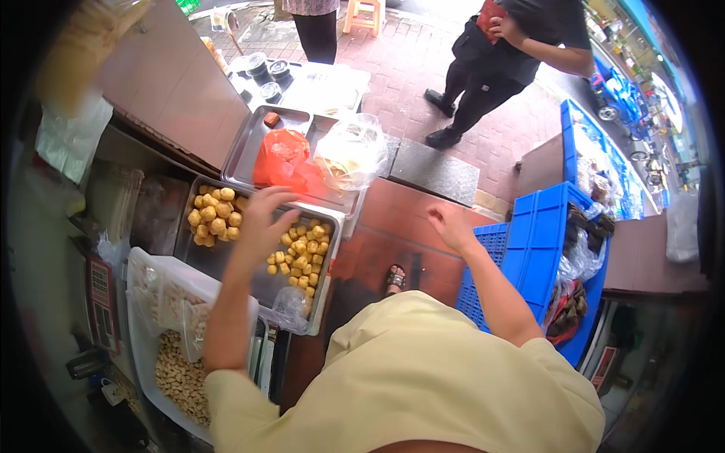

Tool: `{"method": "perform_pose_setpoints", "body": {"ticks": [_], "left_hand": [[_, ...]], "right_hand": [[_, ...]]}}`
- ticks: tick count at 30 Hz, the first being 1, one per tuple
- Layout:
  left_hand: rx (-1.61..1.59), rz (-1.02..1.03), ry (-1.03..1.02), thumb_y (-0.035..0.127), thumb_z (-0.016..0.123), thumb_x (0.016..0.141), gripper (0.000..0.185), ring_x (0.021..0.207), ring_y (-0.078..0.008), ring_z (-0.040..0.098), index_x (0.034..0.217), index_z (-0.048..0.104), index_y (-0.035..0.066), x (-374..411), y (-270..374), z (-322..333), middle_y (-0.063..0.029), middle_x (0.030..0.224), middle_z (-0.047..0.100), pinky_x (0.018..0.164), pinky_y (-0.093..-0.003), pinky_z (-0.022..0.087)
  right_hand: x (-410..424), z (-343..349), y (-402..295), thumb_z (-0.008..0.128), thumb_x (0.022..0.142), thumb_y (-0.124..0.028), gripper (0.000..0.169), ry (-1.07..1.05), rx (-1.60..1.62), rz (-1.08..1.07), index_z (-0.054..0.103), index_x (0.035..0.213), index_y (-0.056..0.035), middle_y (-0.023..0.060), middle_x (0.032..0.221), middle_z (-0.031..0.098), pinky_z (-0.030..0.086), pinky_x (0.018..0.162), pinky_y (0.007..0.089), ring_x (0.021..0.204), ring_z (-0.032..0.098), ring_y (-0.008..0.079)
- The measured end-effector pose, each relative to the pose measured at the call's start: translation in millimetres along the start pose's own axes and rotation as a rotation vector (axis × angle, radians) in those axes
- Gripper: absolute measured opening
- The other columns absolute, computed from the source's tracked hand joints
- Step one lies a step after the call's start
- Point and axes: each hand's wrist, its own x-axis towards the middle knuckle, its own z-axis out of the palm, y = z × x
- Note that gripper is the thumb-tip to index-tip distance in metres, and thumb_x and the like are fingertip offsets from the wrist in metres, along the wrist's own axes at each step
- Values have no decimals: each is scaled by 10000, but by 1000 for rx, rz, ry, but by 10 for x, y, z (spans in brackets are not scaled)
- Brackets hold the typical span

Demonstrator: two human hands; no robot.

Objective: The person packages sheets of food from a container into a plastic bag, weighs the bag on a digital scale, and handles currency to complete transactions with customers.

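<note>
My left hand (263, 221), its fingers apart and nothing seen in it, hovers over a metal tray (263, 289). On that tray, round golden fried pieces (215, 215) are heaped at the left and smaller golden pieces (300, 252) at the right, with a clear plastic bag (291, 306) at the near corner. Past my fingers, a red plastic bag (283, 158) and a clear bag with pale food (348, 156) rest on further metal trays (243, 144), where one small brown piece (271, 119) lies. Above the tiled floor is my right hand (450, 223), fingers partly curled, holding nothing visible.
A white tub (139, 340) of peanut-like pieces stands near left. Blue crates (532, 232) with bagged goods stand at the right. Lidded cups (271, 90) are on the table beyond the trays. A person in black (487, 73) holds something red on the paving; another person (314, 34) stands further left.
</note>
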Motion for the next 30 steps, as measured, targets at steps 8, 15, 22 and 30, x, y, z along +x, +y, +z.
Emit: {"method": "perform_pose_setpoints", "body": {"ticks": [8,15,22,30], "left_hand": [[-678,-464,-17,85,589,834,195,800,-134,603,988,610,-33,1068,-1262,1890,-91,881,648,732,-254,470],[-839,-783,140,148,528,894,231,771,-53,513,1014,617,-28,1124,-1586,2464,-6,862,612,692,-187,410],[-865,-931,211,486,402,915,577,912,-180,589,959,643,-36,1584,-2144,2431,-122,957,639,800,-290,450],[-2182,-848,-30,617,360,856,712,1054,-236,527,1193,461,-2,2000,-2125,2162,-132,1166,519,855,-383,455]], "right_hand": [[1819,589,-374,568,741,-118,298,-24,-120,-337,569,1037,-89,136,1158,522,364,963,408,1143,447,314],[2606,1405,414,510,760,-193,179,-265,-677,-587,675,770,-128,160,1359,375,83,1100,464,1344,185,301],[3339,1632,235,536,725,-153,197,-685,-460,-367,666,873,-160,76,1042,586,169,1054,511,1111,490,223],[3114,770,-704,734,585,-339,572,-364,79,-790,553,1090,-142,54,1106,512,168,1041,508,1154,404,242]]}}
